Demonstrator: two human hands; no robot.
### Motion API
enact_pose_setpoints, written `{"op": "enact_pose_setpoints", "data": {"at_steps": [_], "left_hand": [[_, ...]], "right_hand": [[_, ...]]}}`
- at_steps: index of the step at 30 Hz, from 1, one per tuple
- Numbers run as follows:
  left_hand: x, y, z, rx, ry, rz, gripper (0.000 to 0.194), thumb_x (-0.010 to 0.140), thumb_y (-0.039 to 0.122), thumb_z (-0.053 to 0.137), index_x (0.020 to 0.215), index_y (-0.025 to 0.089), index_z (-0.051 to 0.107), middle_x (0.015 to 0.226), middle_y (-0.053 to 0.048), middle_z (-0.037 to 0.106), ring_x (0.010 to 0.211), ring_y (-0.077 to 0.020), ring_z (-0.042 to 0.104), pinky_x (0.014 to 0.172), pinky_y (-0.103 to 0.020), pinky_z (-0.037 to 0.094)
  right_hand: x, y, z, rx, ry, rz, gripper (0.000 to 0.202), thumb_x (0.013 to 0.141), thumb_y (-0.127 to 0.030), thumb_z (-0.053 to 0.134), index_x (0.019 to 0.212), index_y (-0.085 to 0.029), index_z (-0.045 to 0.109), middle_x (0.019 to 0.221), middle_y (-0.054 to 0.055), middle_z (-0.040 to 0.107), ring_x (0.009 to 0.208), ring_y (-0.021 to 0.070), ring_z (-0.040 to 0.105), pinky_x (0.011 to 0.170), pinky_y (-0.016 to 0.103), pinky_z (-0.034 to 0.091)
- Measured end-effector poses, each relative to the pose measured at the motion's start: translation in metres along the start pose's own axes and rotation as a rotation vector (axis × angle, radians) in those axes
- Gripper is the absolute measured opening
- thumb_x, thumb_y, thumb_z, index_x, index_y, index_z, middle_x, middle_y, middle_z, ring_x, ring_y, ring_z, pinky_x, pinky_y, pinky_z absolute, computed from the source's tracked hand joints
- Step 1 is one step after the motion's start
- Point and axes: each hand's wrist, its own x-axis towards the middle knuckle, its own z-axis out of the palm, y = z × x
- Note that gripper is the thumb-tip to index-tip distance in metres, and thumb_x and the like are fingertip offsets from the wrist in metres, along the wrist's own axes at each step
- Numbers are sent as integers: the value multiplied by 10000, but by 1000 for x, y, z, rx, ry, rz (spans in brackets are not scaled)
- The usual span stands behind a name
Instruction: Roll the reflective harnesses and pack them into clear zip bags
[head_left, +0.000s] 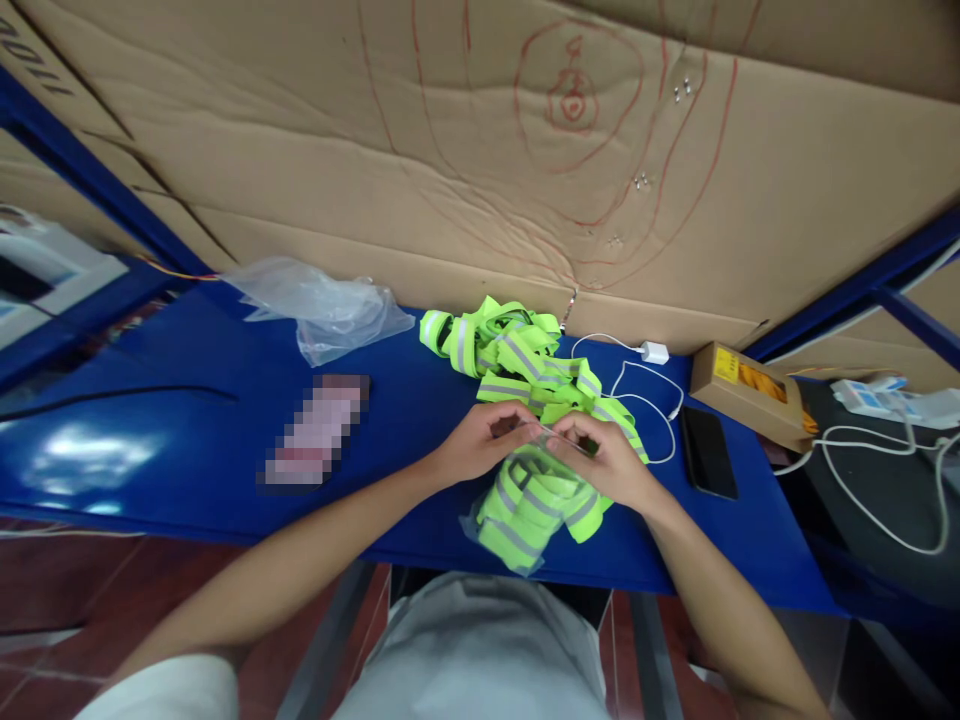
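Note:
My left hand [491,438] and my right hand [600,455] meet near the front of the blue table. Both pinch the upper edge of a clear plastic bag [517,545]. Inside the bag lies a folded neon-yellow reflective strap [531,505] with grey stripes, and a dark buckle [519,477] shows near its top. Just behind my hands, a loose heap of similar reflective straps [517,345] spreads toward the cardboard. Part of the heap is hidden by my fingers.
Crumpled clear plastic bags [330,310] lie at the back left of the table [187,440]. A blurred-out flat object [315,435] is left of my hands. On the right are a black phone [709,452], a white charger [654,352] with cable, and a cardboard box [750,395].

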Motion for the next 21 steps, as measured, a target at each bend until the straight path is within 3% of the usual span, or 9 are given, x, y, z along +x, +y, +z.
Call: {"op": "enact_pose_setpoints", "data": {"at_steps": [4,8,11,14,16,17,18,21], "left_hand": [[-1,2,-1,85,-21,15,423,948,525,667,881,119,764,714,-29,673,601,-115,504,555,-216,356],[-1,2,-5,83,-59,16,468,928,566,676,867,118,796,656,-30,669,558,-119,484,521,-224,330],[2,3,-13,64,-115,38,524,958,603,618,876,119,804,682,-36,688,601,-144,544,569,-236,398],[8,9,-32,149,-200,51,565,999,623,530,1013,134,814,860,-61,772,731,-193,654,679,-257,499],[12,17,-59,326,-83,33,506,1020,573,521,1176,169,781,1073,-67,791,912,-217,702,828,-270,538],[13,23,-77,442,57,18,461,1030,522,532,1253,181,747,1175,-68,773,1026,-222,694,930,-278,524],[14,28,-98,594,274,-24,404,1012,475,593,1272,197,729,1234,-54,752,1113,-221,669,1019,-283,491],[8,41,-171,732,680,-129,527,985,311,659,1421,43,532,1453,-183,561,1342,-310,486,1209,-470,300]], "right_hand": [[-3,1,3,-59,-7,-10,322,996,-503,608,866,-215,673,575,-49,416,519,98,354,504,263,267],[-5,1,8,52,-41,9,342,1002,-514,592,846,-215,651,572,-50,425,496,96,333,482,269,237],[-3,2,11,48,-2,-14,332,995,-514,601,851,-218,641,560,-56,415,500,99,344,493,265,256],[-1,4,9,-6,54,-40,317,993,-505,603,883,-218,683,545,-54,430,495,103,349,499,265,273],[0,5,3,-27,101,-64,320,990,-497,606,887,-216,718,573,-27,531,509,115,411,509,267,315],[1,5,-2,-32,125,-86,316,988,-490,611,886,-217,733,619,-6,602,539,127,475,532,271,362],[1,4,-9,-31,158,-113,308,981,-485,622,882,-219,743,678,14,664,588,144,544,572,278,416],[2,2,-32,19,319,-146,290,951,-490,665,863,-226,744,803,39,741,726,184,655,697,304,512]]}}
